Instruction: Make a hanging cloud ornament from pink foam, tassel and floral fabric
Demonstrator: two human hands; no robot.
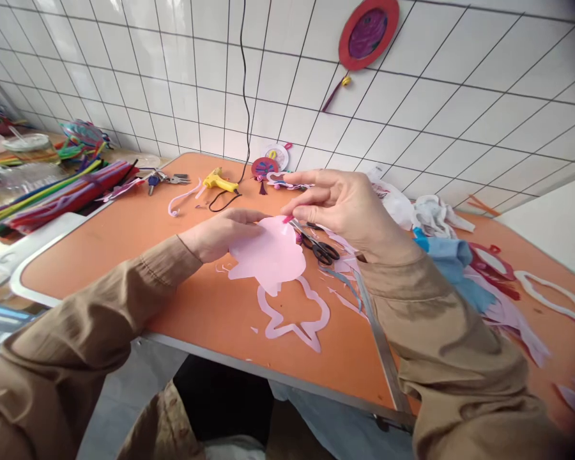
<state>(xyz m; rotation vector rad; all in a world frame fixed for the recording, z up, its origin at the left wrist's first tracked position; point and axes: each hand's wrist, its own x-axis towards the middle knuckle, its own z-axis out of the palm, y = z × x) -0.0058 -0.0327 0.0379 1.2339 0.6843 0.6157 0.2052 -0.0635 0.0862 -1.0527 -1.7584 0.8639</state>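
My left hand [220, 235] grips a pink paper cutout [271, 252] with a wavy edge by its left side, thumb on top. Above the cutout's upper right edge, my right hand [340, 207] pinches a small dark-pink piece [288, 218] between thumb and finger, at the paper's edge. Whether the piece is stuck to the paper I cannot tell. On the orange table below the cutout lies a pink star-like paper outline [267, 324]. Black scissors [323, 251] rest partly behind my right hand.
A yellow glue gun [220, 181] with a black cord and keys [154, 183] lie toward the back. Bundled pipe cleaners [71, 198] are at the left. Blue felt [448, 255], paper scraps and a white ring [553, 295] cover the right side. A red round ornament [345, 38] hangs on the tiled wall.
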